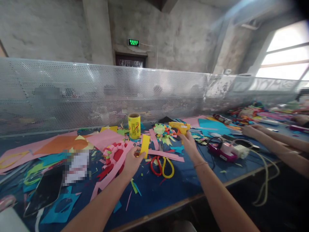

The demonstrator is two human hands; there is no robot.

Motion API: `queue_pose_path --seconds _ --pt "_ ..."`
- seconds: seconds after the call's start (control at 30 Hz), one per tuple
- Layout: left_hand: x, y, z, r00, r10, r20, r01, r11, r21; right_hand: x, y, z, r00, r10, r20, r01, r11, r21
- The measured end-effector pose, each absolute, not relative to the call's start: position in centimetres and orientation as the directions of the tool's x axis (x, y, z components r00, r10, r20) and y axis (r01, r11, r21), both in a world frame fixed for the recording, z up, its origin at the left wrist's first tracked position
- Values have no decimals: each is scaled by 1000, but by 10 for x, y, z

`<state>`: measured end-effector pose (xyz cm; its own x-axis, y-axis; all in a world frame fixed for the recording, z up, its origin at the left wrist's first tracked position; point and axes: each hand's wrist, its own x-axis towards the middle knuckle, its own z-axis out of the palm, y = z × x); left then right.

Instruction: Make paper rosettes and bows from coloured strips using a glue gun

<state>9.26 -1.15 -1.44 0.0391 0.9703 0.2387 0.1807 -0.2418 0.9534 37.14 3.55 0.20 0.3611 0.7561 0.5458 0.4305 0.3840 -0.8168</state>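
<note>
Between the fingers of my left hand (131, 162) is a yellow paper strip (145, 145), held up over the blue table. My right hand (190, 145) is wrapped around the handle of a yellow hot glue gun (180, 127), whose front points left. Just beyond its nozzle lies a multicoloured paper flower (163, 130). Scissors with one red and one yellow handle loop (164, 168) rest on the table between my hands, near a pink paper strip (169, 155). Beside my left forearm sits a red and pink paper piece (113, 154).
A yellow cylinder (134, 127) stands near the perforated metal divider (96, 93). At left are a phone (45, 188) and scattered coloured paper (58, 145). A purple power strip (220, 153) with cables is at right, close to another person's arms (267, 137).
</note>
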Motion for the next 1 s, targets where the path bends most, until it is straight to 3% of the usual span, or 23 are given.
queue_pose_path --seconds 0.1,0.2,0.43,1.0 --pt "94 -11 -17 29 966 256 228 -256 939 335 24 1 392 662 639 619 324 -716" --pt "96 -11 -19 26 967 255 254 -253 933 314 18 -6 321 651 688 753 266 -603" --pt "100 -18 -17 58 959 279 283 -283 916 315 21 -23 187 649 737 863 250 -439" --pt "97 -18 -12 25 961 276 269 -273 924 324 23 -28 110 700 706 910 215 -354"
